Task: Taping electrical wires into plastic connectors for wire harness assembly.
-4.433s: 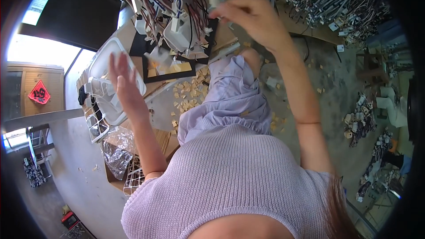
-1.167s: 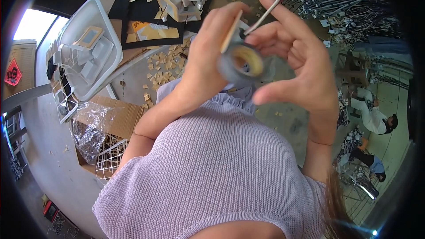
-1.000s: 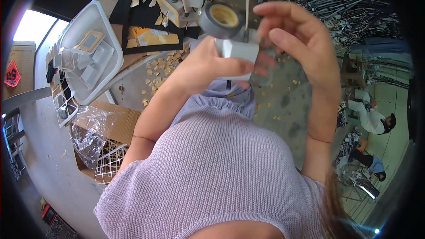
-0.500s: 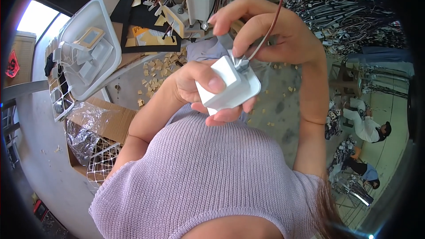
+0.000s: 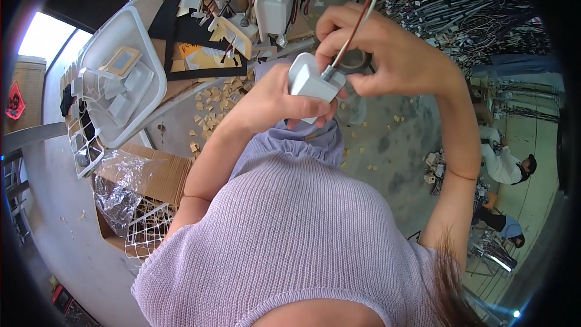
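My left hand is closed around a white plastic housing, which is tilted, with a flat rounded flange at its upper left. From the housing's right side projects a small metal fitting. A brown and white wire pair rises out of this fitting toward the top of the view. Curved beside it, my right hand has forefinger and thumb apart on either side of the fitting, with a gap between them. The wires pass in front of its fingers.
At left stands a white tub of white housings, above an open cardboard box with clear plastic. More white housings with wires crowd the bench ahead. Tan scraps litter the floor. Cable bundles fill the upper right; two people work at far right.
The housing has been turned in my left hand, and its flange now faces upper left. My right thumb and forefinger have come off the fitting and spread. Both wires now show more plainly.
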`<state>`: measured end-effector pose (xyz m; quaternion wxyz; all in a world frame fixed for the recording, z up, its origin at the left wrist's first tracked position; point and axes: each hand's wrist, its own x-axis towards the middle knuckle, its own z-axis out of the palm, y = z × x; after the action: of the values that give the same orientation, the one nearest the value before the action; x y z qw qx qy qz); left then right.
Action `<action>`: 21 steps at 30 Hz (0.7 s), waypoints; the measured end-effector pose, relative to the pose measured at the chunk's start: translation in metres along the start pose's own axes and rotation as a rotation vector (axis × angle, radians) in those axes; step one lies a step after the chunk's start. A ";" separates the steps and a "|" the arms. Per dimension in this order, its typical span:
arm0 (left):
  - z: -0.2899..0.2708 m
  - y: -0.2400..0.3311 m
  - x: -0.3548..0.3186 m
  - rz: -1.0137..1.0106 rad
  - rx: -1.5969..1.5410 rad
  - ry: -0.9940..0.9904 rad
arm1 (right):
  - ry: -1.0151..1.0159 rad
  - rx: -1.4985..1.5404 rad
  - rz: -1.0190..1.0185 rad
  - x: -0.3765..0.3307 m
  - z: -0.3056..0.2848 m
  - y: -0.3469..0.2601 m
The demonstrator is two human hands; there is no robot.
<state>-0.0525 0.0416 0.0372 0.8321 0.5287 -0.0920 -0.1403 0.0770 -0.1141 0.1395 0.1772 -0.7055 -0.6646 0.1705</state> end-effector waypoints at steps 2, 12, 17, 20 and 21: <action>-0.006 0.001 -0.001 0.009 0.053 0.033 | 0.020 0.060 0.065 -0.004 0.002 -0.004; -0.011 -0.016 0.012 0.364 0.628 0.592 | 0.216 1.252 0.566 -0.003 0.016 -0.065; -0.012 -0.002 -0.002 -0.032 -0.642 -0.379 | 0.259 0.670 0.543 -0.011 -0.005 -0.019; -0.002 -0.015 0.000 -0.232 -1.125 -0.720 | 0.246 0.801 0.008 0.018 0.027 0.002; -0.005 -0.014 0.002 -0.309 -1.112 -0.798 | 0.130 0.732 -0.097 0.024 0.028 0.013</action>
<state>-0.0507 0.0392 0.0225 0.8522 -0.0601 -0.2290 -0.4666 0.0761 -0.0897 0.1089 0.4674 -0.5723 -0.5799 0.3432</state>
